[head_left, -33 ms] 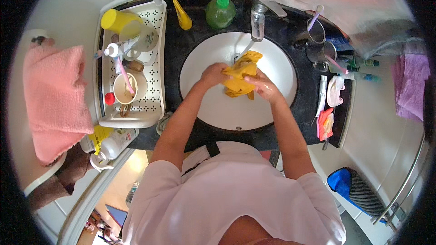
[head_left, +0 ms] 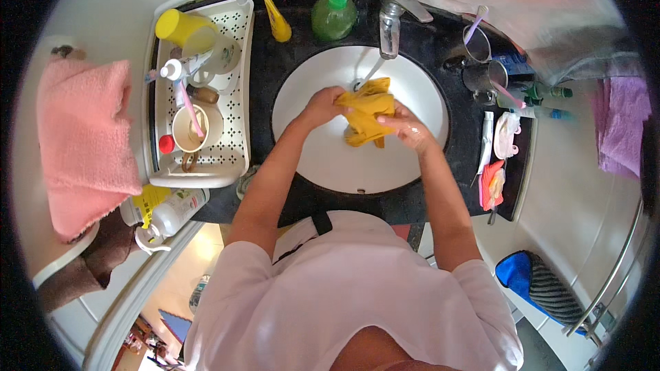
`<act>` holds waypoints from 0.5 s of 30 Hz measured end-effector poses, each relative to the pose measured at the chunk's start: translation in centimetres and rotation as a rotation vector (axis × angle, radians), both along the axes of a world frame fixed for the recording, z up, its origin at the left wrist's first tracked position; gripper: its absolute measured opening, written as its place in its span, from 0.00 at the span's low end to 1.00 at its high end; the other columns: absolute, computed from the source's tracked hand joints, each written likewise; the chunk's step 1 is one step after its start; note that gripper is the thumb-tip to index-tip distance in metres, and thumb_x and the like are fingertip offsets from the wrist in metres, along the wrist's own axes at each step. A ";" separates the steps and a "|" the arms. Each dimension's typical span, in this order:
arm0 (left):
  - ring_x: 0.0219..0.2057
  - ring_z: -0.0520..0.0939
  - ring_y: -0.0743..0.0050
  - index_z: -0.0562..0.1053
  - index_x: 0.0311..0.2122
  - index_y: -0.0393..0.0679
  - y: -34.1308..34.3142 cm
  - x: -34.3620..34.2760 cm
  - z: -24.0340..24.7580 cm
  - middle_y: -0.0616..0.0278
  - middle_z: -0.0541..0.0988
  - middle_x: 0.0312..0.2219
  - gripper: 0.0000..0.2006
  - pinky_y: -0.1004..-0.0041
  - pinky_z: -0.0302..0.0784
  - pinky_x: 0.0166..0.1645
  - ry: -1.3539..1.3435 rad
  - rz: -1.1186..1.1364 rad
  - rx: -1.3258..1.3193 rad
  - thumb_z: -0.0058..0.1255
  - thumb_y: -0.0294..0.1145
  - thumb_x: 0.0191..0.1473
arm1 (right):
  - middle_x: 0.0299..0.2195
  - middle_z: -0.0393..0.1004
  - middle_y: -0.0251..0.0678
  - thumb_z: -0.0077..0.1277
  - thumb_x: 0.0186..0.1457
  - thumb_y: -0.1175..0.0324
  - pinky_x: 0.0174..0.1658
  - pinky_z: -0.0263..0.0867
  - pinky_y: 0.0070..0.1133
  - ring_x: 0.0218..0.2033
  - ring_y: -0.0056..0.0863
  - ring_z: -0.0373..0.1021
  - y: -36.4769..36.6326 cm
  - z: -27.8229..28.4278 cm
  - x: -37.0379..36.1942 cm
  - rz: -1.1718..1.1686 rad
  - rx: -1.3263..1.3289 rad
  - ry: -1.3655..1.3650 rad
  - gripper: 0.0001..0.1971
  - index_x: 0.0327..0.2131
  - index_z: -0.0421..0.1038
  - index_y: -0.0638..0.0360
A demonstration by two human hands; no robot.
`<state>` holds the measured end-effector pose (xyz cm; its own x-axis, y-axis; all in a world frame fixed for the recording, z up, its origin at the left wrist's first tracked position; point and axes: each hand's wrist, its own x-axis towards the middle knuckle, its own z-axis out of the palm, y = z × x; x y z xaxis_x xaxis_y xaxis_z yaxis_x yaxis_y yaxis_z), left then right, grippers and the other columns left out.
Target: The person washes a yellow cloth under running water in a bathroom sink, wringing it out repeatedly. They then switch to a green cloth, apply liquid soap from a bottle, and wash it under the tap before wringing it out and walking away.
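Note:
A mustard-yellow cloth [head_left: 370, 113] is bunched between my hands over the white oval sink basin [head_left: 323, 158]. My left hand [head_left: 323, 107] is closed on the cloth's left edge. My right hand [head_left: 411, 130] looks wet and grips the other side, with thumb and fingers around the fabric. The lower folds hang down into the basin. Behind the cloth, a thin stream of water seems to come from the metal faucet [head_left: 390, 31]. Part of the drain [head_left: 357, 85] shows just beyond the cloth.
On the black counter [head_left: 330, 207] stand a green pump bottle [head_left: 334, 17] and a yellow tube [head_left: 277, 20]. A white perforated basket [head_left: 237, 154] with cups lies left. Metal cups [head_left: 478, 48] with toothbrushes, several bottles and a soap dish [head_left: 507, 134] line the right.
The cloth has been opened out a little between my hands, and its folds have shifted. My right hand has moved slightly to the right. Both hands keep hold.

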<state>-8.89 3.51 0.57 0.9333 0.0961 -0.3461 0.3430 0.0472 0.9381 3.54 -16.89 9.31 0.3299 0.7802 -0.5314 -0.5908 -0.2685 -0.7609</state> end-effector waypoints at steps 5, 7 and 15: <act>0.37 0.76 0.76 0.69 0.44 0.37 2.1 -0.1 8.2 0.63 0.76 0.35 0.17 0.77 0.71 0.41 -0.115 0.272 -0.232 0.56 0.29 0.49 | 0.43 0.73 0.36 0.60 0.43 0.77 0.50 0.62 0.22 0.44 0.26 0.69 -4.4 3.1 2.9 -0.135 -0.067 -0.308 0.29 0.51 0.60 0.59; 0.38 0.76 0.76 0.68 0.45 0.37 2.7 -0.5 10.9 0.63 0.76 0.36 0.18 0.77 0.72 0.42 -0.136 0.314 -0.262 0.56 0.29 0.49 | 0.41 0.73 0.35 0.59 0.44 0.79 0.49 0.63 0.22 0.43 0.25 0.70 -4.4 6.9 2.2 -0.269 -0.030 -0.311 0.28 0.50 0.60 0.59; 0.37 0.77 0.78 0.66 0.47 0.38 4.6 -1.8 19.4 0.64 0.76 0.37 0.22 0.78 0.72 0.42 -0.208 0.224 -0.189 0.59 0.29 0.46 | 0.37 0.74 0.34 0.55 0.46 0.82 0.45 0.64 0.18 0.38 0.22 0.70 -5.4 10.0 1.5 -0.556 0.355 -0.424 0.21 0.45 0.64 0.57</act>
<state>-10.68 8.09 19.98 0.9486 0.2586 -0.1825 0.1076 0.2788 0.9543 5.08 -22.27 19.36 0.8408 0.5409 -0.0225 -0.2073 0.2831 -0.9364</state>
